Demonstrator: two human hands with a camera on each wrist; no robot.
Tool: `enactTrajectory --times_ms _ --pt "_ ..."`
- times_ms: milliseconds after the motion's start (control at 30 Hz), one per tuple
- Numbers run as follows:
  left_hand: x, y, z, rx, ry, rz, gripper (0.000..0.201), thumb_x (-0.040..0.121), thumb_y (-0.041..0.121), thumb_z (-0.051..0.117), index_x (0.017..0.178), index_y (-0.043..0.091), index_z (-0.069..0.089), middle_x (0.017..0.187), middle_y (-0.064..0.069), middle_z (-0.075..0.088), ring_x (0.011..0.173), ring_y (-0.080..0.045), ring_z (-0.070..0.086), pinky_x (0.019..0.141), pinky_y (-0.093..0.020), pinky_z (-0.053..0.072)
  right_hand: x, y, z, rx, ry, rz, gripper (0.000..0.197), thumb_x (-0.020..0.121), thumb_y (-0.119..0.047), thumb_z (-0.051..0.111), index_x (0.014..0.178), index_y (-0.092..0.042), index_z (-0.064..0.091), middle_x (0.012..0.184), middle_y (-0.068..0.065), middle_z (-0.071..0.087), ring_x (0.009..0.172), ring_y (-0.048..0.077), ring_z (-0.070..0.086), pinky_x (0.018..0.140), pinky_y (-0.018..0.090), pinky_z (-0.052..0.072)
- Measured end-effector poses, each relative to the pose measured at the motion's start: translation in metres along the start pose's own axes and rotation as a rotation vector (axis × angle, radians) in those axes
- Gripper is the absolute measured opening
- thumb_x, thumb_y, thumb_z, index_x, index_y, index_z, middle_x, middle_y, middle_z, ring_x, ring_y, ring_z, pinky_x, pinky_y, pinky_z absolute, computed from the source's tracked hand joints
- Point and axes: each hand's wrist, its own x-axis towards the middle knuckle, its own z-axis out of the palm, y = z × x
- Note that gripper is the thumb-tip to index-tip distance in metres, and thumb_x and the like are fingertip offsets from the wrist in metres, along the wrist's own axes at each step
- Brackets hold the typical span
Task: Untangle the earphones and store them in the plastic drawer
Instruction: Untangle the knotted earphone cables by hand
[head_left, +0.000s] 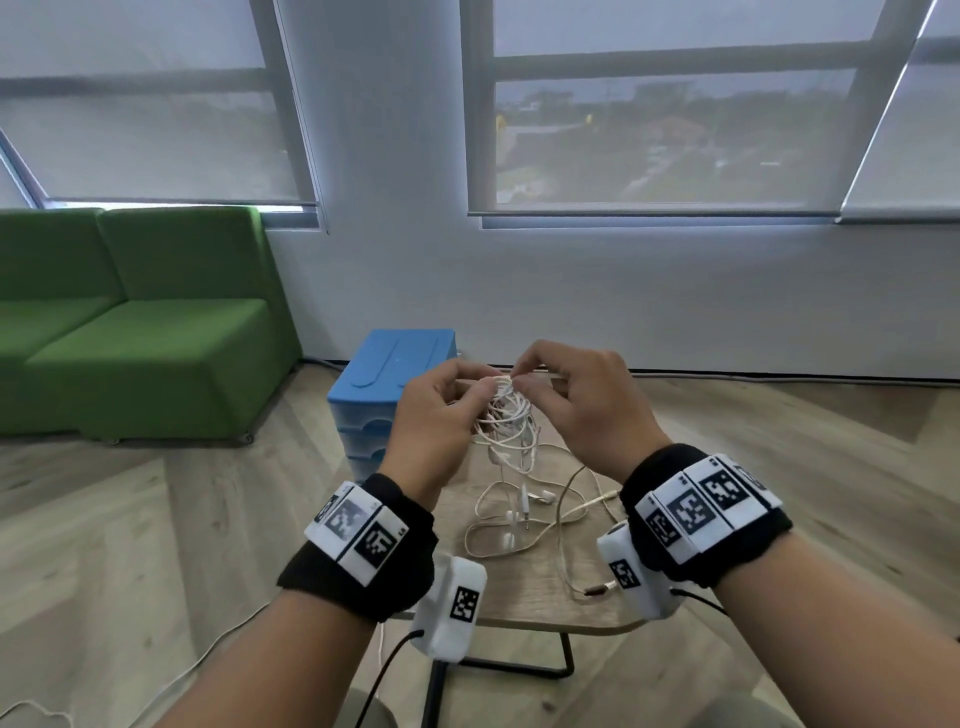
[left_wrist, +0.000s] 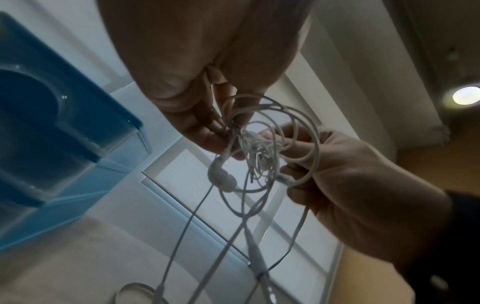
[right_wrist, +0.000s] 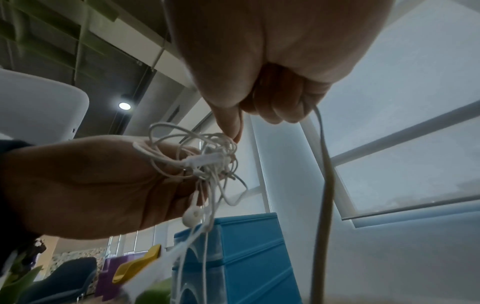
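Note:
A knot of white earphone cables (head_left: 506, 415) hangs in the air above a small wooden table (head_left: 519, 603). My left hand (head_left: 480, 388) pinches the top of the knot from the left, and my right hand (head_left: 519, 379) pinches a strand at the top from the right. Loose loops, earbuds and plugs trail down onto the tabletop. In the left wrist view the tangle (left_wrist: 259, 148) sits between both hands, with an earbud (left_wrist: 221, 176) dangling. The blue plastic drawer unit (head_left: 395, 358) stands just behind my left hand, also seen as the drawer unit (right_wrist: 246, 257).
A flat beige cable (right_wrist: 324, 185) runs down from my right hand's curled fingers; its brown plug (head_left: 597, 590) lies near the table's front edge. A green sofa (head_left: 130, 322) stands at the left, with the wall and windows behind.

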Motion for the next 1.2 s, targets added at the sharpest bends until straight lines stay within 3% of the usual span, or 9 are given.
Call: enactTrajectory --times_ms 133,200,367,433,500,600,767,900,1200 --pt "-0.002 0.001 -0.001 -0.072 0.000 0.005 0.011 0.098 0.012 0.068 0.108 0.012 0.073 0.093 -0.012 0.079 0.082 -0.020 0.075 0.075 -0.030 0.060 0.001 -0.001 0.000 0.154 -0.039 0.093 0.008 0.096 -0.022 0.067 0.089 -0.019 0.068 0.049 -0.020 0.052 0.045 0.004 0.047 0.050 0.014 0.031" --pt "-0.003 0.001 -0.002 -0.086 -0.007 0.023 0.017 0.094 0.012 0.073 0.111 0.014 0.073 0.098 -0.015 0.078 0.089 -0.023 0.076 0.079 -0.031 0.060 0.002 0.000 -0.001 0.196 -0.038 0.115 0.008 0.096 -0.019 0.067 0.090 -0.016 0.069 0.054 -0.021 0.056 0.048 0.001 0.050 0.052 0.012 0.034" --pt "-0.002 0.001 -0.005 -0.049 -0.037 0.077 0.029 0.090 0.003 0.076 0.116 0.015 0.072 0.104 -0.020 0.075 0.091 -0.022 0.073 0.086 -0.035 0.061 0.007 0.008 0.005 0.287 -0.051 0.235 0.012 0.094 -0.024 0.069 0.083 -0.019 0.069 0.059 -0.011 0.060 0.053 0.004 0.046 0.060 0.026 0.040" --pt "-0.001 0.002 -0.005 -0.027 -0.042 0.088 0.028 0.091 0.003 0.075 0.115 0.017 0.073 0.103 -0.016 0.076 0.093 -0.023 0.074 0.087 -0.035 0.061 0.010 0.009 0.006 0.379 -0.066 0.332 0.013 0.095 -0.022 0.068 0.084 -0.016 0.070 0.057 -0.011 0.059 0.051 0.004 0.046 0.056 0.022 0.040" --pt "-0.001 0.003 -0.004 -0.002 -0.044 0.103 0.024 0.093 0.005 0.073 0.113 0.018 0.075 0.102 -0.009 0.078 0.097 -0.024 0.075 0.090 -0.037 0.061 0.012 0.006 0.004 0.442 -0.097 0.442 0.014 0.097 -0.018 0.066 0.084 -0.011 0.068 0.049 -0.016 0.050 0.042 0.001 0.041 0.043 0.013 0.032" --pt "0.000 0.003 -0.005 -0.006 -0.052 0.102 0.020 0.097 0.008 0.068 0.113 0.017 0.076 0.104 -0.004 0.079 0.102 -0.026 0.074 0.093 -0.038 0.060 0.014 -0.001 0.001 0.614 -0.157 0.589 0.015 0.100 -0.014 0.061 0.086 -0.010 0.062 0.056 -0.006 0.040 0.043 0.005 0.031 0.036 0.016 0.024" --pt "0.001 0.005 -0.007 -0.123 -0.062 0.027 0.021 0.101 0.005 0.060 0.115 0.009 0.075 0.107 -0.013 0.078 0.102 -0.029 0.073 0.092 -0.036 0.059 0.013 -0.007 -0.007 0.851 -0.254 0.716 0.010 0.103 -0.012 0.056 0.093 -0.012 0.055 0.057 -0.006 0.032 0.043 0.006 0.025 0.039 0.019 0.015" --pt "0.001 0.008 -0.007 -0.123 -0.085 0.059 0.024 0.101 0.003 0.060 0.116 0.013 0.075 0.109 -0.016 0.076 0.094 -0.023 0.072 0.085 -0.030 0.059 0.014 -0.007 -0.009 0.975 -0.287 0.801 0.028 0.103 -0.012 0.054 0.076 -0.018 0.049 0.058 -0.007 0.028 0.045 0.007 0.020 0.042 0.020 0.010" --pt "0.001 0.011 -0.007 -0.015 -0.073 0.148 0.024 0.092 0.003 0.073 0.112 0.015 0.078 0.108 -0.008 0.078 0.100 -0.019 0.073 0.087 -0.027 0.059 0.015 -0.007 -0.007 1.165 -0.347 0.969 0.020 0.102 -0.014 0.049 0.082 -0.016 0.054 0.061 -0.007 0.025 0.042 0.006 0.021 0.041 0.018 0.014"
